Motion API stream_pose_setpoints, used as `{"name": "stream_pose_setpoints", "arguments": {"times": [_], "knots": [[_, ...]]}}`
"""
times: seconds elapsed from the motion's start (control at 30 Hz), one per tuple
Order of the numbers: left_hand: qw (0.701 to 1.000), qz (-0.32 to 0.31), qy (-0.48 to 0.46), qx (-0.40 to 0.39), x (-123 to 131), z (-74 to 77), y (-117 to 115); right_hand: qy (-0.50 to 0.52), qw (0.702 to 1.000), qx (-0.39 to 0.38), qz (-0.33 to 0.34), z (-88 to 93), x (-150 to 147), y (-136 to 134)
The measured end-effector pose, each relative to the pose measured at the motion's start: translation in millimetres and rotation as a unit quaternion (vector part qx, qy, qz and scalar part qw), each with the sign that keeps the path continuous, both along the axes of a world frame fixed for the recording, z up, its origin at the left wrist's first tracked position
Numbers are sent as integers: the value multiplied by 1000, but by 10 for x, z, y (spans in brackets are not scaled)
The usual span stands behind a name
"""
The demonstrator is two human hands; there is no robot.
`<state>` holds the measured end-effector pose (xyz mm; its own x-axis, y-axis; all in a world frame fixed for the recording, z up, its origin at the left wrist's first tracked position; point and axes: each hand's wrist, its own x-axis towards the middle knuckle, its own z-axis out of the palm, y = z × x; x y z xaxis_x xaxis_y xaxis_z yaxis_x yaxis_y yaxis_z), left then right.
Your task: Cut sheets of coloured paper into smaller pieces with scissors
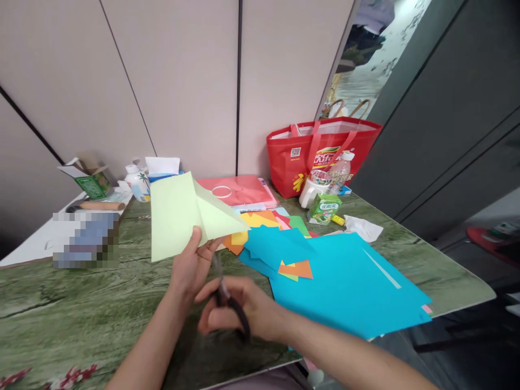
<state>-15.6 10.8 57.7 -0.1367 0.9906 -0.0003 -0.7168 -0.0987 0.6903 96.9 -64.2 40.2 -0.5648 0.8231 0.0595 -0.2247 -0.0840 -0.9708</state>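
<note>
My left hand (pixel 190 265) pinches the lower edge of a pale green sheet of paper (pixel 179 214) and holds it up above the green marbled table (pixel 81 303); one corner of the sheet is folded over. Just below it, my right hand (pixel 239 311) is closed through the black handles of a pair of scissors (pixel 227 295). The blades point up toward the sheet's lower edge, blurred by motion.
Large blue sheets (pixel 349 281) lie to the right with small orange and green scraps on them. Behind are more coloured sheets, a red folder (pixel 239 189), a red shopping bag (pixel 320 151), a white jug, a bottle, a green carton (pixel 323 208) and a tissue. A small box and bottles stand at the far left.
</note>
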Motion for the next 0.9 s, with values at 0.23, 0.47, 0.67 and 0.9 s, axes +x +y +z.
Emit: {"name": "stream_pose_setpoints", "arguments": {"times": [0.23, 0.47, 0.67, 0.9], "knots": [[989, 140, 42, -31, 175, -49, -73, -68, 992, -7, -104, -278, 107, 229], [966, 125, 149, -172, 208, -84, -105, -40, 998, -21, -54, -118, 78, 268], [978, 164, 97, -80, 150, -150, -47, -61, 997, -14, -50, -136, 54, 279], [960, 200, 161, -113, 114, -161, -41, -76, 995, -56, -30, -115, -12, 308]]}}
